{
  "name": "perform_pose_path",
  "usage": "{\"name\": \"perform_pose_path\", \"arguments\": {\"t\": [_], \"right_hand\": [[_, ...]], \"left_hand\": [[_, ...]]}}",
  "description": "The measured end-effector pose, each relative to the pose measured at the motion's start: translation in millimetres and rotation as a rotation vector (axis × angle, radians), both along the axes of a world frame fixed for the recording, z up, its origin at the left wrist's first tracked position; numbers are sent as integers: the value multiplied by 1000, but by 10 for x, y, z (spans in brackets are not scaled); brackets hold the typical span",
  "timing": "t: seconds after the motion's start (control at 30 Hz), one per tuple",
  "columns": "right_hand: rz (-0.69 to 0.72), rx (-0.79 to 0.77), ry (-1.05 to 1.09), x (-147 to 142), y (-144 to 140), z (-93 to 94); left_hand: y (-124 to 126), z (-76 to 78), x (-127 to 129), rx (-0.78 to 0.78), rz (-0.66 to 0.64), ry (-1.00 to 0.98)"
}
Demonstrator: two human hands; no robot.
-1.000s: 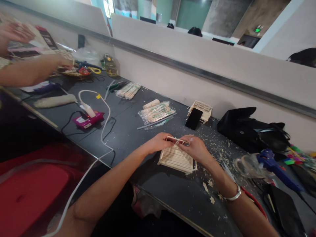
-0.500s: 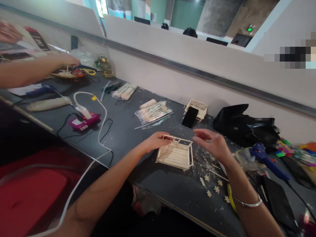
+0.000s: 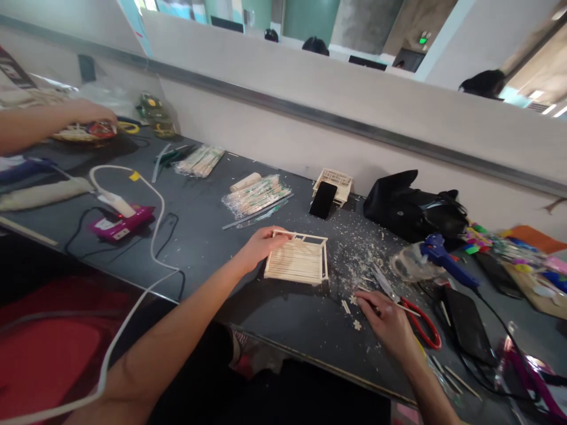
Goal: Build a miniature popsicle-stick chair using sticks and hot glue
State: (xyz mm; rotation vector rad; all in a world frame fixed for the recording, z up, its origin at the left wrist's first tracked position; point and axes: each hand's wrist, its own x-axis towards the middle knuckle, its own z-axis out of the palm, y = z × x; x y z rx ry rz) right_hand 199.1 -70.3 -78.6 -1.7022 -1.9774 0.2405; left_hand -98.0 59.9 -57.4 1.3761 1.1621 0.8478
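The right hand (image 3: 386, 324) rests low on the dark surface (image 3: 287, 321), fingers curled and pinching at a thin wooden stick (image 3: 401, 306) that lies under the fingertips. Just beyond that hand lie the red-handled scissors (image 3: 420, 324), and just to its left sit small flower-shaped wooden pieces (image 3: 354, 323) among loose chips.

The left hand (image 3: 259, 247) lies farther out, fingers loosely spread, and touches the left rear corner of the stick model (image 3: 297, 262), steadying it. The model stands flat on the surface between the two hands, nearer the left.

Judged state of the work:
1. Done: the slatted floor panel looks complete, and a rail frame stands along its rear and right edges.
2. Left: the near and left sides carry no rail, and the flower pieces are not yet attached.

Beyond the right hand a blue glue gun (image 3: 445, 258) lies on its side, with a black bag (image 3: 411, 206) behind it. Beyond the left hand lie packets of sticks (image 3: 256, 195), then a phone (image 3: 323, 199) leaning on a finished wooden lattice piece (image 3: 335, 181). Far to the left, another person's hand (image 3: 91, 112) works at a separate pile.
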Motion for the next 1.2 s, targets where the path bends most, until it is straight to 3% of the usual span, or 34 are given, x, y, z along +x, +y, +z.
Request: {"name": "perform_pose_path", "arguments": {"t": [0.13, 0.3, 0.43, 0.63, 0.8, 0.93, 1.2], "right_hand": [[1, 124, -156, -40, 3, -154], [38, 137, -212, -29, -3, -191], [24, 106, -108, -40, -10, -161], [-49, -73, 270, -123, -5, 48], [-227, -339, 869, -278, -17, 185], [-250, -480, 1230, -370, 7, 219], [-214, -531, 1321, -411, 0, 206]], "left_hand": [[17, -29, -44, 453, 55, 29], [17, -93, -68, 1094, 111, 174], [5, -189, -48, 1369, 73, 272], [-29, -282, -97, 1473, 3, 374], [-111, -314, -188, 1484, 2, 471], [-156, -335, -227, 1442, 5, 561], [-300, -219, -345, 1283, -79, 705]]}}
